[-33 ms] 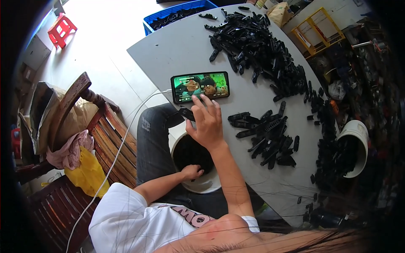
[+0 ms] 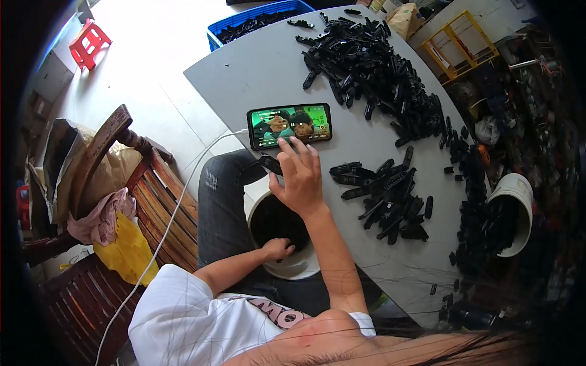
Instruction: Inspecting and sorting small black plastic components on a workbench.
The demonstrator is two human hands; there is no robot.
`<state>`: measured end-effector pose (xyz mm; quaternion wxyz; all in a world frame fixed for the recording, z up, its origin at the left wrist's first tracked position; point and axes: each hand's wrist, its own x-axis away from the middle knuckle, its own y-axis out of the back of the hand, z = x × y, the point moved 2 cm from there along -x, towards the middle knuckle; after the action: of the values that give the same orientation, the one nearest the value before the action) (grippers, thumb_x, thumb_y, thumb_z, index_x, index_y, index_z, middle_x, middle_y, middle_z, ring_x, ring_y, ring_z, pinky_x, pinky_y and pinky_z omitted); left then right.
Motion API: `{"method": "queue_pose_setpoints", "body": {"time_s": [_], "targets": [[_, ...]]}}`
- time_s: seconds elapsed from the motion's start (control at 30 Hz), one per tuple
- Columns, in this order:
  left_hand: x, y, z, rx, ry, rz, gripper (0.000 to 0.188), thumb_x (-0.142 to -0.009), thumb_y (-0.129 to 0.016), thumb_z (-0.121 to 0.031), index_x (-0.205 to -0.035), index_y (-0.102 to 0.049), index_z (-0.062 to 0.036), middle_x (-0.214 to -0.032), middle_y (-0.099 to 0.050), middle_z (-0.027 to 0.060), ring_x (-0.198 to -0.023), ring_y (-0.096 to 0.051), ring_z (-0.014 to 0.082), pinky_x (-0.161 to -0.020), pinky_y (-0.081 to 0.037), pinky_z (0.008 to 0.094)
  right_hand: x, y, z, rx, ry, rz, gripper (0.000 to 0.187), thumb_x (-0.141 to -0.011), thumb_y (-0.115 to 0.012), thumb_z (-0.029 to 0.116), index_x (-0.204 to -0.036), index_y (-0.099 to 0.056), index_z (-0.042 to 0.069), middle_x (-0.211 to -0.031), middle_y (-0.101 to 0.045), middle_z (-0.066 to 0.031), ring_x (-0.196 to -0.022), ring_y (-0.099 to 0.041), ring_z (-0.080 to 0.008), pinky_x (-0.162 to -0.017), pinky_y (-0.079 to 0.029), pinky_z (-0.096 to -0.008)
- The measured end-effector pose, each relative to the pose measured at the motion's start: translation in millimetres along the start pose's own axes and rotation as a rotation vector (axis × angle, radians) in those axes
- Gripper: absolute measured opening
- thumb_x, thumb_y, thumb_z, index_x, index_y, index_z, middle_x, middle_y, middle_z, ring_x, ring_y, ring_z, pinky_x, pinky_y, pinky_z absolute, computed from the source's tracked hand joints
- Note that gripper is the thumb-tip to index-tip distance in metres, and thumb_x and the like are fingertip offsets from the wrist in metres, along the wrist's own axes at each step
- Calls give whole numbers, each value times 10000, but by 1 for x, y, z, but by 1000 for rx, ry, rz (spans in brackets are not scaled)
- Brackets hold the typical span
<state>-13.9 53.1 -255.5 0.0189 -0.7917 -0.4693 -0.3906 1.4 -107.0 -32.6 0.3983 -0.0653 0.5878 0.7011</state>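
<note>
My right hand (image 2: pixel 299 180) reaches over the table edge, fingers spread and fingertips at the lower edge of a black phone (image 2: pixel 290 126). The phone lies sideways, a video on its screen and a white cable in its left end. Beside my right thumb is a black plastic piece (image 2: pixel 269 164); whether the thumb touches it is unclear. Between my legs stands a white bucket (image 2: pixel 299 270), dark inside. My left hand (image 2: pixel 279 249) rests at its near rim with curled fingers; anything inside them is hidden. A small heap of black plastic pieces (image 2: pixel 390 195) lies right of my right hand.
A larger pile of black plastic pieces (image 2: pixel 372 67) covers the table's far right. Beyond the right edge, a tipped white bucket (image 2: pixel 519 213) has black parts at its mouth. A blue crate (image 2: pixel 213 38) stands behind the table. Wooden chairs (image 2: pixel 162 213) are on the left, a red stool (image 2: pixel 90 44) farther off.
</note>
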Motion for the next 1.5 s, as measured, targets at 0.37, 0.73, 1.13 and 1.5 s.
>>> {"method": "queue_pose_setpoints", "body": {"time_s": [0.37, 0.73, 1.13, 1.5], "targets": [[0, -3, 4, -40, -28, -46, 442, -891, -482, -379, -1056, -569, 22, -907, -630, 246, -870, -605, 389, -771, -471, 453, 0, -1, 0, -8, 3, -5, 324, -695, -634, 165, -971, -511, 48, -1227, -543, -119, -1173, -455, -303, -977, -328, -460], [-1, -4, 5, -68, -39, -35, 425, -887, -494, -381, -1020, -578, 15, -875, -633, 241, -846, -612, 387, -737, -473, 459, 1, -1, 0, 10, -11, 6, 326, -695, -636, 178, -969, -514, 52, -1229, -544, -113, -1177, -450, -307, -994, -308, -466], [0, -3, 2, -91, -42, -39, 431, -887, -490, -374, -1037, -574, 21, -892, -632, 249, -855, -613, 388, -748, -475, 457, 0, -1, 0, 8, 0, 9, 327, -690, -639, 180, -964, -513, 54, -1221, -548, -117, -1167, -458, -309, -992, -313, -459], [3, -3, 1, -52, -21, -41, 402, -861, -494, -390, -951, -605, -14, -886, -639, 228, -874, -614, 377, -790, -477, 453, -3, -1, 5, 56, 27, 120, 296, -718, -639, 194, -961, -519, 75, -1293, -509, -75, -1205, -425, -301, -991, -305, -460]]}}
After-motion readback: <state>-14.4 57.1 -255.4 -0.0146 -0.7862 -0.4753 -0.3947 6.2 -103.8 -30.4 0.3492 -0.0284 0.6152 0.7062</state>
